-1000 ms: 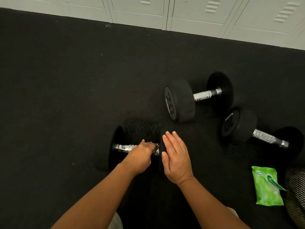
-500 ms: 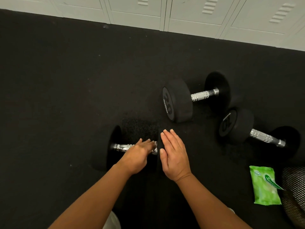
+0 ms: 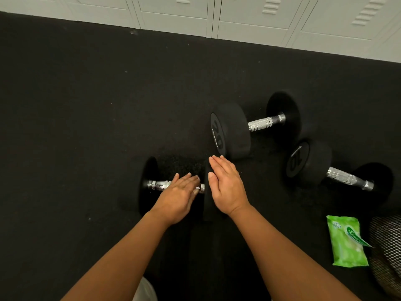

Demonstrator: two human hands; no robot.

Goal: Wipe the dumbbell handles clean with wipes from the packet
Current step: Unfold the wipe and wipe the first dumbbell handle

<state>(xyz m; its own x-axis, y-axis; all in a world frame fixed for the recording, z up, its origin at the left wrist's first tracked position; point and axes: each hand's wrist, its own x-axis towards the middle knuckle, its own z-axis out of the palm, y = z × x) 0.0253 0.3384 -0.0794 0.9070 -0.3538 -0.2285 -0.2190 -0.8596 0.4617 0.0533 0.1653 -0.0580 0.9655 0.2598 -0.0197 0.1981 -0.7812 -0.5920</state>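
Gym locker room: black rubber floor (image 3: 86, 127), grey lockers (image 3: 249, 16), dumbbells (image 3: 249, 129).

Open floor (image 3: 76, 127) left and ahead; on the right, middle dumbbell (image 3: 259, 124), rightmost dumbbell (image 3: 345, 178), wipes packet (image 3: 347, 244), mesh basket (image 3: 388, 246)

Left hand (image 3: 176, 197) rests on the near dumbbell handle (image 3: 158, 184) — right hand (image 3: 226, 187) flat beside it.

Centre dumbbell (image 3: 230, 131): end cap facing 9 o'clock is showing a large "20"; the small print beside it is too fine to read. Dumbbell at 3 o'clock (image 3: 308, 164): cap numeral is reading "20", first digit unclear. Green wipes packet (image 3: 347, 244), 4 o'clock: showing "15"; brand script starting "Sa", rest illegible.
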